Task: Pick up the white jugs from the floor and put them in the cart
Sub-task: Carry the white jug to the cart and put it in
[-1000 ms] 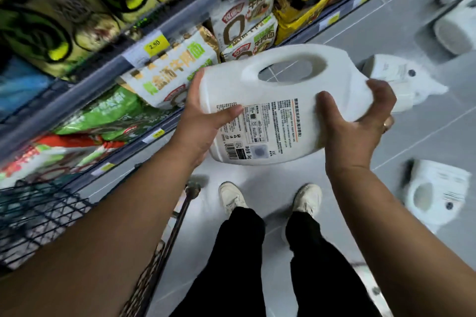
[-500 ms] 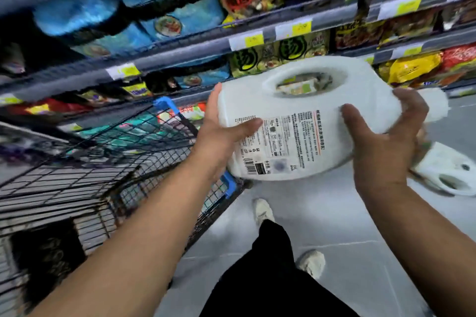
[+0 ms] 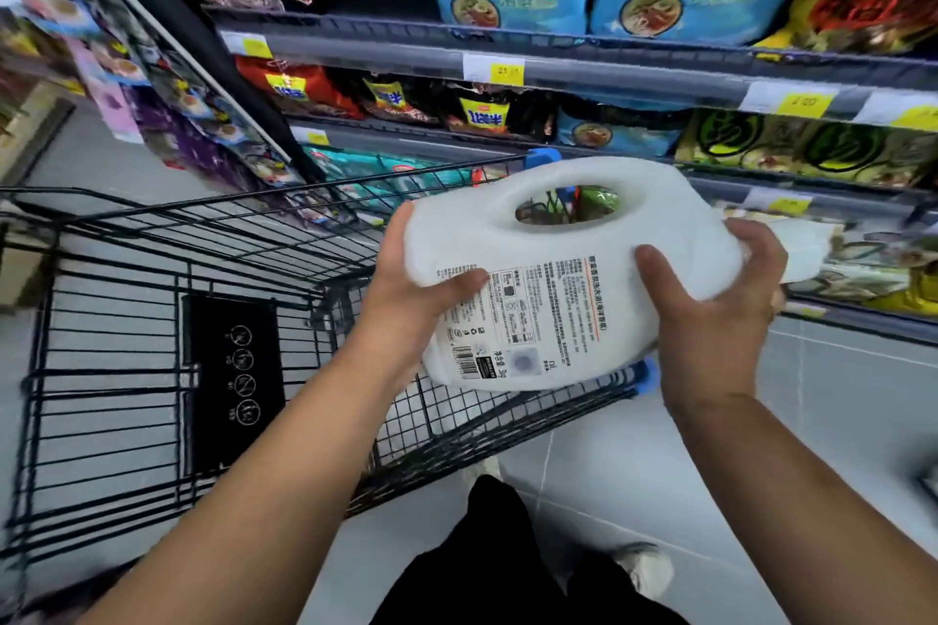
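The person holds 1 white jug (image 3: 558, 239) with both hands, in the air above the near right corner of the cart (image 3: 127, 320), partly over its wire rim and not touching it. The jug lies on its side, with the handle hole (image 3: 566, 206) on the upper side and the printed label (image 3: 523, 315) turned to the person. The left hand (image 3: 406, 289) grips the bottom end of the jug, the end that is more over the cart: the thumb lies across the edge of the label and the other fingers are hidden behind the jug. The right hand (image 3: 721, 320) grips the neck end, which reaches out past the right side of the cart: the thumb presses on the front face and the fingers are curled over the shoulder of the jug. The white cap (image 3: 807, 254) shows just behind this hand. The cart is made of black wire, and its basket opens to the left of the jug. Inside the cart, at its near end, is a black panel (image 3: 233, 381) with 4 round white signs. A blue corner piece (image 3: 647, 376) of the cart shows just under the jug. Behind the cart stand shelves (image 3: 609, 76) full of coloured food packets, with yellow price tags (image 3: 505, 71) on their front edges. The grey floor (image 3: 837, 421) is to the right of the cart. Near the cart, at the lower edge of the view, are the person's black trousers (image 3: 487, 563) and 1 light shoe (image 3: 644, 568).
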A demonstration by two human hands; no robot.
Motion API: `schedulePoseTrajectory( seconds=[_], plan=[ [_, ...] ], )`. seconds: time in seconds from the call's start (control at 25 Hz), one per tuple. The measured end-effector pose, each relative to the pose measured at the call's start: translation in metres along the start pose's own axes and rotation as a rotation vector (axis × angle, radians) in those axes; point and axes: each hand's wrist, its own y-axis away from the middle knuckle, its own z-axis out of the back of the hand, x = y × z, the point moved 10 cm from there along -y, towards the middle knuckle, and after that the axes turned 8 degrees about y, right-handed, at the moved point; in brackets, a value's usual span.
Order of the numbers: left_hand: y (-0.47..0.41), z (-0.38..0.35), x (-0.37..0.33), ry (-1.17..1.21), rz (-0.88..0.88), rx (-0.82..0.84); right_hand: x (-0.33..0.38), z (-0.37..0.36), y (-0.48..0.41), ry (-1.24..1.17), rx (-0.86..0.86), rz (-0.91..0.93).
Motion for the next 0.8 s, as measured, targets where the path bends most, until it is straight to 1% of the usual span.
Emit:
schedulePoseTrajectory(
  seconds=[0.16,0.36,0.44,0.56,0.72,0.8],
  plan=[
    [-0.028,0.091,0.009,0.024,0.048,-0.080,-0.007,-0.096,0.024,0.054,0.092,-0.081],
    [-0.072,0.162,0.050,0.013,0.142,-0.178,-0.047,-0.180,0.031,0.035,0.156,-0.139],
    [-0.093,0.177,0.074,-0.004,0.184,-0.190,-0.076,-0.204,0.024,0.069,0.147,-0.161],
    [-0.122,0.190,0.118,0.030,0.274,-0.232,-0.118,-0.234,0.010,0.137,0.136,-0.187],
    [-0.166,0.200,0.167,0.005,0.308,-0.221,-0.179,-0.273,-0.011,0.161,0.191,-0.233],
    [-0.185,0.201,0.187,-0.018,0.319,-0.220,-0.207,-0.284,-0.021,0.147,0.192,-0.270]
  ],
)
